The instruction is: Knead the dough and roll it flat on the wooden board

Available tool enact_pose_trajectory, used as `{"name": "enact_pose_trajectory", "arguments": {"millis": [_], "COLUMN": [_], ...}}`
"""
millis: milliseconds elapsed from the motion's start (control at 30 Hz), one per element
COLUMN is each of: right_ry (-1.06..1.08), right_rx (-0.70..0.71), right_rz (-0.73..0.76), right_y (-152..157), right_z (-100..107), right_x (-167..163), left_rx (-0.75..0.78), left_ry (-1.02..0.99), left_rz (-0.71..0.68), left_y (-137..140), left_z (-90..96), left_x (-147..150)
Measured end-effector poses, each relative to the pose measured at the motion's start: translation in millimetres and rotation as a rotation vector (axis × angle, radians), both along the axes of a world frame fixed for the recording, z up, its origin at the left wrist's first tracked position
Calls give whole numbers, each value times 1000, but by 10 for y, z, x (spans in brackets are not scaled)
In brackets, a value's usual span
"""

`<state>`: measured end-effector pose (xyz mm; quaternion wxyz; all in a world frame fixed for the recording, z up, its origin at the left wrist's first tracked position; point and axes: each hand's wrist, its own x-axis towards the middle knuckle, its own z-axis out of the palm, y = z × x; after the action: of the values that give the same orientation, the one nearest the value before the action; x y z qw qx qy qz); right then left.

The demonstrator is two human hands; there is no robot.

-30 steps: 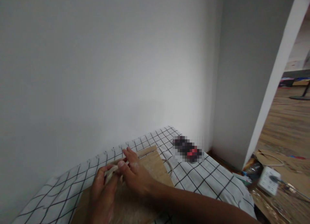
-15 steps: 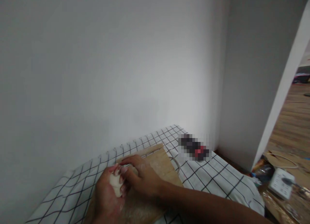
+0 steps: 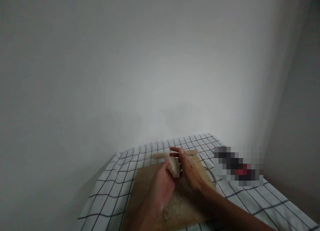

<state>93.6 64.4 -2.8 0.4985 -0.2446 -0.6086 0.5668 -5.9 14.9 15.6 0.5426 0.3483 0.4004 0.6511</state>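
Note:
A pale lump of dough [image 3: 173, 167] sits between my two hands, above the wooden board. My left hand [image 3: 163, 182] is curled around its left side and holds it. From the right, my right hand [image 3: 189, 169] cups the dough, thumb up, its fingers reaching behind the lump and partly hidden. The wooden board [image 3: 145, 177] beneath has floury smears near its front. Just behind my hands, a wooden rolling pin [image 3: 160, 155] lies across the board's far edge, its middle covered by my fingers.
A white cloth with dark grid lines [image 3: 110, 191] covers the table. Right of the board lies a thin curved rim [image 3: 211, 175] of something I cannot make out. Beyond it is a pixelated dark and red object [image 3: 237, 166]. A plain wall [image 3: 150, 74] rises behind the table.
My view has turned right-to-left, so the board and hands appear farther right, and the floor with the power strip has left view. My right hand's fingers are straighter around the dough.

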Motion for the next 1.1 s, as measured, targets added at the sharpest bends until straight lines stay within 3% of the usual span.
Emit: {"name": "enact_pose_trajectory", "arguments": {"millis": [133,300,500,767,933,1100], "right_ry": [34,5,23,41,119,76], "right_rx": [-26,-26,-1,-59,-105,-17], "right_rz": [12,27,59,128,261,265], "right_y": [48,55,22,9,-68,-62], "right_z": [-18,-63,-99,-103,-49,2], "right_x": [-16,-36,-88,-74,-56,-23], "left_rx": [-25,-134,-102,-30,-48,-19], "left_ry": [-165,-189,-90,-47,-42,-24], "left_rz": [-49,140,252,116,217,260], "left_y": [28,-14,-8,11,-21,-28], "left_z": [-109,-113,-45,-68,-109,-96], "left_x": [-1,-68,-159,-132,-35,-4]}}
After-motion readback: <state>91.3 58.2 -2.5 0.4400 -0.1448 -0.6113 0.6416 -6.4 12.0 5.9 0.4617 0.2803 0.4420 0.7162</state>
